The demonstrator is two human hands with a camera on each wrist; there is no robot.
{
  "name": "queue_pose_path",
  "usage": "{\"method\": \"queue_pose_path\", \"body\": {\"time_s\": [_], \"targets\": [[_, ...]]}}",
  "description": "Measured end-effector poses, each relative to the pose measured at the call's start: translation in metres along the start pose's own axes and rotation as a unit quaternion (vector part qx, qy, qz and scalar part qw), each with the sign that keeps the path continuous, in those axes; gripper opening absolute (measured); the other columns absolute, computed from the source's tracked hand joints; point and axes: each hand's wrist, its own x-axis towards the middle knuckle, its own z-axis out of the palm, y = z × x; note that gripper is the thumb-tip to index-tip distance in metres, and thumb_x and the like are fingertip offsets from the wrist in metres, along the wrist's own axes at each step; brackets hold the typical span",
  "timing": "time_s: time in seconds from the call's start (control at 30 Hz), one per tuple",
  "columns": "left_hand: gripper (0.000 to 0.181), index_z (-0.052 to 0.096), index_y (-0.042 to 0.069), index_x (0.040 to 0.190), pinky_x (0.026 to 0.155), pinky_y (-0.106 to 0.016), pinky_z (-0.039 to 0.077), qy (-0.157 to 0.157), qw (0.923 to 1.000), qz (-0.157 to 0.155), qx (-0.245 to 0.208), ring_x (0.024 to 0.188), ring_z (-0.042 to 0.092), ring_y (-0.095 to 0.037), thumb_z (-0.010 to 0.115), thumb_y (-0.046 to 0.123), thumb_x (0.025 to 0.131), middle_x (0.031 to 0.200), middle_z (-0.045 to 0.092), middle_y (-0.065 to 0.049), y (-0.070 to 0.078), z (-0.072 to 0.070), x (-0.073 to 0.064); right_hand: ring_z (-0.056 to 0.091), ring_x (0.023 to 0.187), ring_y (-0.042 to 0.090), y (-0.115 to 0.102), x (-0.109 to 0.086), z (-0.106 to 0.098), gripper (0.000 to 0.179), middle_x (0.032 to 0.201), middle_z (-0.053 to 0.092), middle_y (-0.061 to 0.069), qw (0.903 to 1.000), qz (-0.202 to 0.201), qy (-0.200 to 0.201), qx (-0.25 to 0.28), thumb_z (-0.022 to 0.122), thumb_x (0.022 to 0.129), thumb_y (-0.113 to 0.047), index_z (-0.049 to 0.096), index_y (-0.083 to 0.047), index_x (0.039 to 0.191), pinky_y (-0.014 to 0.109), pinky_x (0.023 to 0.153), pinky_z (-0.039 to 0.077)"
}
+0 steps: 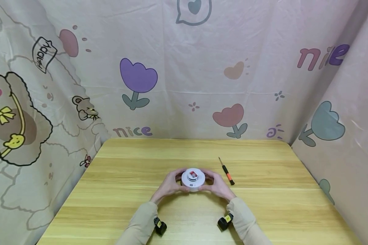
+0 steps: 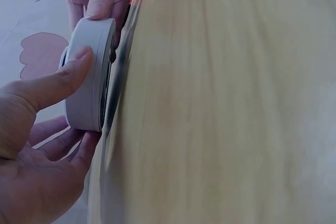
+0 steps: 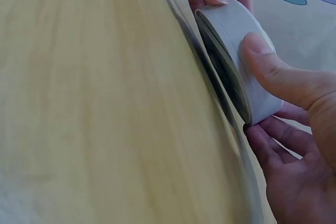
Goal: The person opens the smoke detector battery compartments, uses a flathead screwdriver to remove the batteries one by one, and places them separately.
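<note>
A round white smoke detector with a red label on its raised top sits between both hands at the middle of the table. My left hand grips its left side, thumb on the near rim and fingers around the far side and under the edge. From the right, my right hand holds it the same way. In the left wrist view the detector shows its side wall with a thin seam. The right wrist view shows the detector's dark underside, just above the table surface.
A screwdriver with a black and orange handle lies right of the hands, its tip pointing away. The wooden table is bordered by printed curtains at the back and both sides. Black wrist cameras hang beneath the sleeves.
</note>
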Motion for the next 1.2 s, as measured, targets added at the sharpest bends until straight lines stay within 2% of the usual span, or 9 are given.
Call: {"method": "queue_pose_path", "body": {"time_s": [0.1, 0.27, 0.37, 0.6, 0.73, 0.93, 1.03, 1.2], "targets": [[0.079, 0.033, -0.013, 0.13, 0.101, -0.05, 0.037, -0.009, 0.9998, -0.001, -0.015, 0.118, 0.044, -0.042, 0.076, 0.004, 0.065, 0.131, 0.04, -0.031, 0.008, -0.001, -0.002, 0.052, 0.114, 0.024, -0.005, -0.003, -0.002, 0.074, 0.131, 0.049, 0.01, 0.9997, -0.004, 0.0, 0.022, 0.076, 0.067, -0.022, 0.042, -0.008, 0.131, 0.035, 0.1, 0.042], [0.077, 0.031, -0.013, 0.131, 0.103, -0.05, 0.035, -0.013, 0.9992, 0.003, -0.037, 0.12, 0.041, -0.044, 0.073, 0.006, 0.069, 0.133, 0.036, -0.033, 0.012, -0.003, -0.003, 0.051, 0.114, 0.031, -0.023, -0.008, -0.006, 0.068, 0.128, 0.05, 0.018, 0.9989, -0.009, -0.002, 0.046, 0.073, 0.071, -0.014, 0.041, 0.002, 0.13, 0.038, 0.099, 0.043], [0.077, 0.03, -0.012, 0.131, 0.103, -0.05, 0.035, -0.008, 0.9989, 0.003, -0.045, 0.12, 0.041, -0.043, 0.073, 0.007, 0.07, 0.134, 0.035, -0.032, 0.011, -0.003, -0.003, 0.05, 0.116, 0.032, -0.029, -0.011, -0.008, 0.066, 0.128, 0.05, 0.02, 0.9989, -0.008, -0.003, 0.046, 0.071, 0.074, -0.014, 0.04, 0.004, 0.129, 0.039, 0.1, 0.042], [0.073, 0.034, -0.01, 0.131, 0.099, -0.049, 0.04, 0.003, 0.9988, 0.029, -0.04, 0.117, 0.045, -0.041, 0.072, 0.013, 0.073, 0.131, 0.042, -0.028, 0.006, 0.0, -0.003, 0.048, 0.116, 0.035, -0.032, -0.015, -0.009, 0.063, 0.128, 0.048, 0.025, 0.9985, 0.005, 0.002, 0.055, 0.068, 0.077, -0.016, 0.04, 0.008, 0.128, 0.042, 0.099, 0.041], [0.072, 0.035, -0.008, 0.131, 0.1, -0.049, 0.039, 0.005, 0.9986, 0.024, -0.047, 0.117, 0.046, -0.039, 0.072, 0.012, 0.073, 0.132, 0.042, -0.026, 0.011, 0.001, -0.004, 0.049, 0.115, 0.034, -0.03, -0.017, -0.009, 0.064, 0.127, 0.049, 0.025, 0.9968, 0.027, 0.003, 0.075, 0.067, 0.079, -0.018, 0.038, 0.009, 0.129, 0.037, 0.097, 0.044], [0.076, 0.034, -0.006, 0.132, 0.103, -0.046, 0.037, 0.005, 0.9986, 0.013, -0.051, 0.12, 0.044, -0.037, 0.074, 0.01, 0.069, 0.133, 0.041, -0.025, 0.011, 0.001, -0.005, 0.051, 0.113, 0.035, -0.028, -0.018, -0.008, 0.061, 0.123, 0.052, 0.026, 0.9958, 0.035, 0.013, 0.084, 0.063, 0.081, -0.021, 0.039, 0.009, 0.128, 0.034, 0.096, 0.046], [0.07, 0.036, -0.007, 0.13, 0.103, -0.047, 0.037, 0.012, 0.9981, 0.014, -0.059, 0.119, 0.044, -0.038, 0.072, 0.004, 0.071, 0.13, 0.044, -0.026, 0.01, 0.001, -0.005, 0.052, 0.112, 0.034, -0.028, -0.018, -0.007, 0.058, 0.122, 0.053, 0.024, 0.9958, 0.043, 0.019, 0.078, 0.062, 0.082, -0.023, 0.042, 0.007, 0.127, 0.033, 0.095, 0.047], [0.057, 0.041, -0.012, 0.124, 0.1, -0.045, 0.041, 0.035, 0.9975, 0.024, -0.057, 0.114, 0.047, -0.04, 0.066, -0.003, 0.074, 0.124, 0.048, -0.028, 0.01, 0.001, -0.004, 0.052, 0.112, 0.031, -0.029, -0.018, -0.007, 0.055, 0.122, 0.054, 0.022, 0.9952, 0.055, 0.026, 0.077, 0.061, 0.083, -0.024, 0.044, 0.005, 0.127, 0.022, 0.091, 0.048]]}}
